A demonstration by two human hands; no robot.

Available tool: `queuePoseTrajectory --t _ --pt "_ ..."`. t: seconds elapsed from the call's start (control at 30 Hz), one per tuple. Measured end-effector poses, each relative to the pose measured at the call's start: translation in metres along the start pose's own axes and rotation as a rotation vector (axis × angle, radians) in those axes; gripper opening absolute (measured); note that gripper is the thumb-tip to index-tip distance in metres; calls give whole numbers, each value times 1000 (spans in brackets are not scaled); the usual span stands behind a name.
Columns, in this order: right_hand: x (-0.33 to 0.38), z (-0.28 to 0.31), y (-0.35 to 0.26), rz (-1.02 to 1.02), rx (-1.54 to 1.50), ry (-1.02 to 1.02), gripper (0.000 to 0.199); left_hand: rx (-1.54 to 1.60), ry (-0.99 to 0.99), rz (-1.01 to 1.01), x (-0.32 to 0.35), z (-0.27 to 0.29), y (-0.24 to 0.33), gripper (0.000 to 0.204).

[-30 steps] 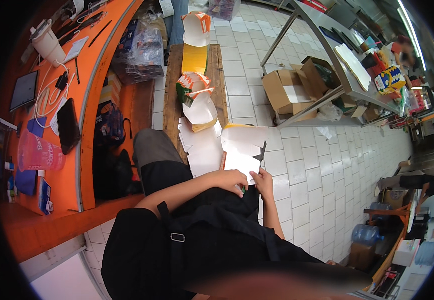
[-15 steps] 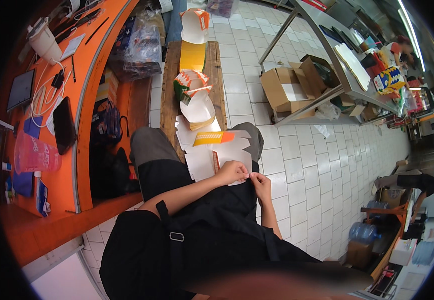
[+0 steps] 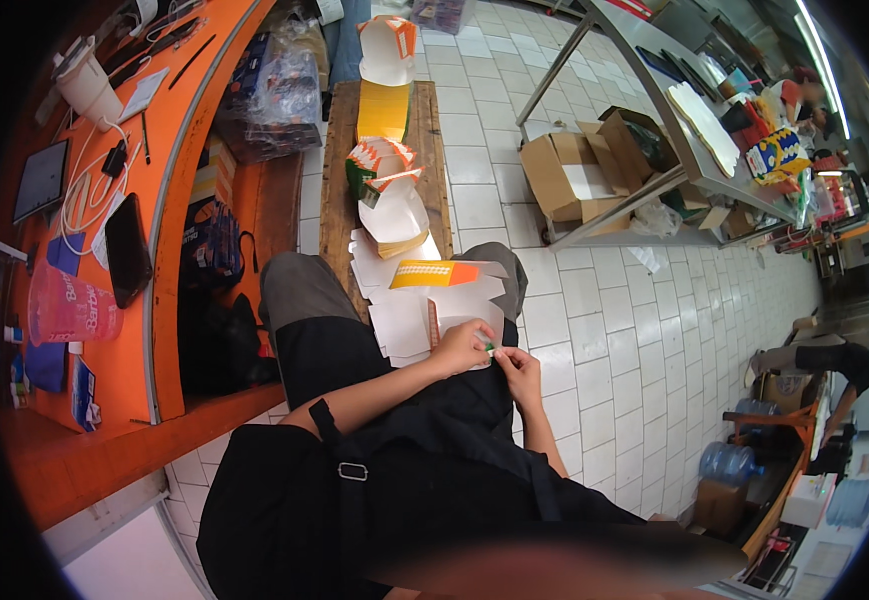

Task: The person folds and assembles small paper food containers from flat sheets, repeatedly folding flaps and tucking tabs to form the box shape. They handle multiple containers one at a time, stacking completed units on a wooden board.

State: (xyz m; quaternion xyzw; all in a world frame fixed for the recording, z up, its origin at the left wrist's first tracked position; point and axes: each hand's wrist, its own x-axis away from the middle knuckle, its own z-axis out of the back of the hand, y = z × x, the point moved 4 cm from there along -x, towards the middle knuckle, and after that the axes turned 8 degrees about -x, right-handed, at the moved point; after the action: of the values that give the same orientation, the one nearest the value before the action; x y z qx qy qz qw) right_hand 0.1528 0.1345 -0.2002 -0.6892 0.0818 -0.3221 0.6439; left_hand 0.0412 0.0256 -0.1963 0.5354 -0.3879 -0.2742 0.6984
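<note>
A partly folded cardboard food box [image 3: 405, 322], white inside with a yellow and orange flap standing up, lies over my lap and the near end of the bench. My left hand [image 3: 462, 348] pinches its near right corner, where a small green-printed bit shows at the fingertips. Close against it, my right hand [image 3: 522, 374] pinches the same corner. The fingers partly hide the tabs there. Just beyond, a stack of nested white boxes [image 3: 395, 222] stands on the wooden bench [image 3: 340, 180], with orange and green patterned box parts [image 3: 383, 165] against it.
Farther along the bench lie a yellow stack of flat cardboard [image 3: 385, 110] and another open box [image 3: 388, 50]. An orange counter [image 3: 180, 120] runs along my left, with a phone [image 3: 129, 250] and pink cup [image 3: 73, 305]. At right, an open carton [image 3: 560, 180] sits under a metal table [image 3: 645, 90].
My fingers have shifted slightly at the box's corner, and a green-printed bit now shows between them. The yellow and orange flap has tilted a little.
</note>
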Motion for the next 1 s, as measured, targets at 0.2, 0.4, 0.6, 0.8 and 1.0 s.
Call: queuePoseTrajectory --t 0.2,0.4,0.6,0.8,1.0 --pt "21 -13 0 -73 -470 252 14 32 100 37 7 -2 1 25" --pt "18 -16 -9 184 -295 148 13 271 102 8 5 -3 -5 21" --pt "10 -7 2 94 -186 151 11 395 -142 5 -1 -1 -8 22" --pt "6 -7 7 -77 -382 53 10 372 -116 -5 -9 0 -17 18" --pt "3 -15 -7 91 -206 84 11 458 -46 31 -9 -5 -17 14"
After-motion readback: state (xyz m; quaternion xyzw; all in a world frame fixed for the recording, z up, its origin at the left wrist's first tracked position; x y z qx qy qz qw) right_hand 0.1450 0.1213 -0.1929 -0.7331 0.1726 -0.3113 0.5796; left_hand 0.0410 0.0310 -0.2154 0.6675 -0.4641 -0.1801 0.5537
